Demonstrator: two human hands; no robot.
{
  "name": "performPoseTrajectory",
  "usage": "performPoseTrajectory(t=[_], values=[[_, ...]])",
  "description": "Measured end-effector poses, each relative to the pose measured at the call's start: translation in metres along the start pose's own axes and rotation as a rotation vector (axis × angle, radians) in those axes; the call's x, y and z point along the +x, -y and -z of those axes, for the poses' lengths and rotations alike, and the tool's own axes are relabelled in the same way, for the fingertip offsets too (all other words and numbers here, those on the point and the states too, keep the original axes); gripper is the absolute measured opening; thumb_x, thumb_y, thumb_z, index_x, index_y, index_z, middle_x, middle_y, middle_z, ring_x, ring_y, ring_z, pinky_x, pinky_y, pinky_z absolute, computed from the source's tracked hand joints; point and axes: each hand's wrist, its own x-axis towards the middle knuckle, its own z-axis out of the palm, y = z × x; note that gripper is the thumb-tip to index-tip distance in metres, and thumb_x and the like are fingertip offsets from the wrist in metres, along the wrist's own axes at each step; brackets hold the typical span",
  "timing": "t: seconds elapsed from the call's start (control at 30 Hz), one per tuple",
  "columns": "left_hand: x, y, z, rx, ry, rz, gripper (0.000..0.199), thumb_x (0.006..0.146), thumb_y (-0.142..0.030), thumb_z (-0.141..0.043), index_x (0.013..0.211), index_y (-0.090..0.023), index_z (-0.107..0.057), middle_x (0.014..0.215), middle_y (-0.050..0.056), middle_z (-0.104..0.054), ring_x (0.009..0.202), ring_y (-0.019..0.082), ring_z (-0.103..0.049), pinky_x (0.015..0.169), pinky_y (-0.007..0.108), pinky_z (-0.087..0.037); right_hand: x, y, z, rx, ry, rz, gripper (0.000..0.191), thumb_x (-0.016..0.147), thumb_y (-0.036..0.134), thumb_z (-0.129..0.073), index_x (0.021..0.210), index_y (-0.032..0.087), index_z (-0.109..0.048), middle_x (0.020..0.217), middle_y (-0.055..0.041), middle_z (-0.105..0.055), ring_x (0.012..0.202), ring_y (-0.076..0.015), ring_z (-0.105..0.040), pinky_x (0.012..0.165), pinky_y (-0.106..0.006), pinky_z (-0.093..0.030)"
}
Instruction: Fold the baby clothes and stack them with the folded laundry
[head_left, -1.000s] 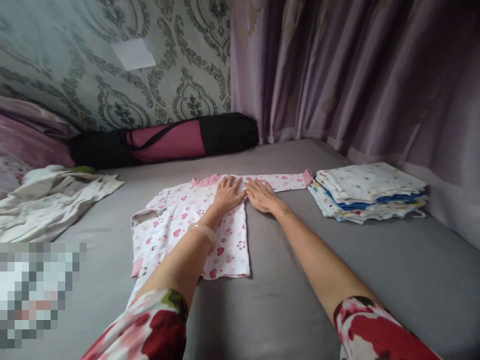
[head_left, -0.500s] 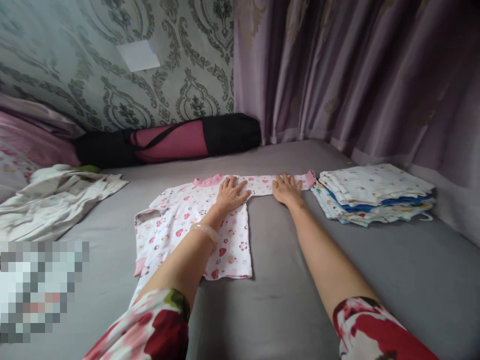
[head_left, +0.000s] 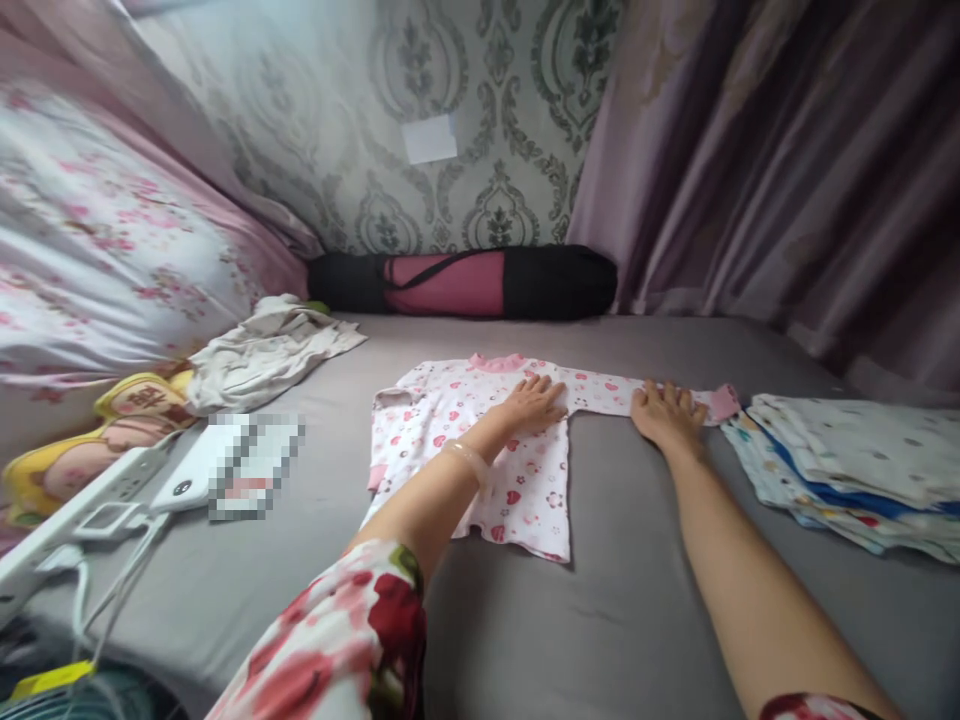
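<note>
A small white long-sleeved shirt (head_left: 517, 495) with pink and red hearts and a pink collar lies spread on the grey bed sheet (head_left: 630, 620). My left hand (head_left: 534, 403) rests flat near the shoulder where the right-hand sleeve begins, fingers spread. On that outstretched sleeve, close to its pink cuff, my right hand (head_left: 670, 415) presses down with the fingers apart. The shirt's other sleeve is bent down along its left side. My left forearm hides part of the shirt's front.
Right of the sleeve sits a stack of folded clothes (head_left: 862, 470). At the left are a crumpled pale cloth (head_left: 277, 350), a white phone (head_left: 199, 465) and a power strip (head_left: 97, 500) with cables. A black and maroon bag (head_left: 450, 283) lies along the wall.
The view has swung left, bringing the power strip and phone into sight. Both hands stay on the shirt in nearly the same places, flat with fingers spread.
</note>
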Motion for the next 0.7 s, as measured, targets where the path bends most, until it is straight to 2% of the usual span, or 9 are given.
performPoseTrajectory(t=[0.13, 0.3, 0.43, 0.57, 0.63, 0.7], values=[[-0.045, 0.022, 0.024, -0.061, 0.075, -0.033, 0.062, 0.091, -0.043, -0.046, 0.148, -0.021, -0.033, 0.152, 0.01, -0.039, 0.139, 0.024, -0.039, 0.112, 0.035, -0.032, 0.0, 0.001, 0.001, -0.014, -0.006, 0.012, 0.057, 0.097, 0.038, -0.017, 0.139, 0.018, -0.05, 0.144, -0.0171, -0.044, 0.134, -0.0366, -0.033, 0.105, -0.061, -0.025], [-0.116, 0.064, 0.049, -0.143, -0.021, 0.094, 0.057, 0.088, -0.041, -0.05, 0.142, -0.023, -0.043, 0.14, 0.008, -0.054, 0.123, 0.022, -0.055, 0.104, 0.031, -0.042, -0.002, 0.003, 0.002, -0.022, 0.005, 0.002, 0.056, 0.097, 0.038, -0.018, 0.14, 0.018, -0.048, 0.146, -0.0163, -0.043, 0.136, -0.0369, -0.031, 0.107, -0.061, -0.023], [-0.155, 0.1, 0.053, -0.244, -0.256, 0.3, 0.045, 0.089, -0.039, -0.048, 0.131, -0.024, -0.055, 0.132, 0.006, -0.06, 0.112, 0.021, -0.061, 0.096, 0.031, -0.048, 0.002, 0.003, 0.003, -0.001, 0.053, -0.023, 0.058, 0.097, 0.039, -0.017, 0.145, 0.018, -0.042, 0.152, -0.0161, -0.036, 0.139, -0.0372, -0.027, 0.109, -0.061, -0.02], [-0.168, 0.132, 0.043, -0.327, -0.534, 0.532, 0.04, 0.088, -0.033, -0.046, 0.124, -0.018, -0.058, 0.125, 0.009, -0.062, 0.101, 0.019, -0.065, 0.096, 0.032, -0.049, 0.007, 0.008, 0.016, -0.043, 0.165, -0.065, 0.059, 0.098, 0.039, -0.016, 0.148, 0.016, -0.037, 0.154, -0.0175, -0.031, 0.141, -0.0375, -0.026, 0.109, -0.061, -0.02], [-0.169, 0.145, 0.036, -0.337, -0.619, 0.629, 0.04, 0.088, -0.031, -0.046, 0.124, -0.017, -0.058, 0.127, 0.011, -0.061, 0.104, 0.02, -0.063, 0.096, 0.033, -0.048, 0.004, 0.022, 0.024, -0.099, 0.17, -0.05, 0.058, 0.097, 0.036, -0.022, 0.149, 0.012, -0.035, 0.155, -0.0208, -0.029, 0.142, -0.0365, -0.026, 0.11, -0.06, -0.02], [-0.172, 0.157, 0.031, -0.318, -0.664, 0.715, 0.041, 0.087, -0.031, -0.046, 0.124, -0.017, -0.057, 0.128, 0.012, -0.06, 0.112, 0.022, -0.06, 0.098, 0.035, -0.047, -0.004, 0.046, 0.029, -0.139, 0.092, 0.082, 0.058, 0.095, 0.03, -0.028, 0.148, 0.008, -0.033, 0.155, -0.022, -0.028, 0.143, -0.0333, -0.025, 0.113, -0.058, -0.018]])
